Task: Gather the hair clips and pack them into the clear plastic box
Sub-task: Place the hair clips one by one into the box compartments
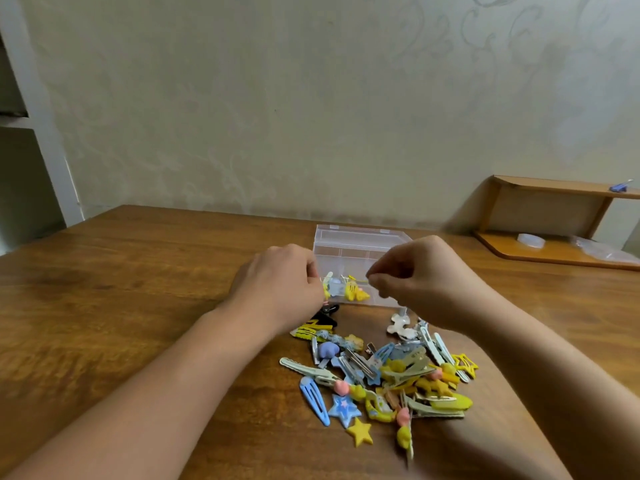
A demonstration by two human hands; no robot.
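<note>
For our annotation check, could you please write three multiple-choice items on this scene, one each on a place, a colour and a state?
1. Where is the pile of hair clips relative to the clear plastic box?
A. Inside it
B. On the table nearer the person
C. On the wall shelf

2. What colour is the solid star clip at the pile's near edge?
A. Yellow
B. Red
C. Green

3. How is the box lid?
A. Shut
B. Lying beside the box
C. Open, tilted back

Answers: 1 B, the pile lies on the wooden table in front of the box. 2 A, it is plainly yellow. 3 C, the lid stands raised behind the hands, with a few clips already inside.
</note>
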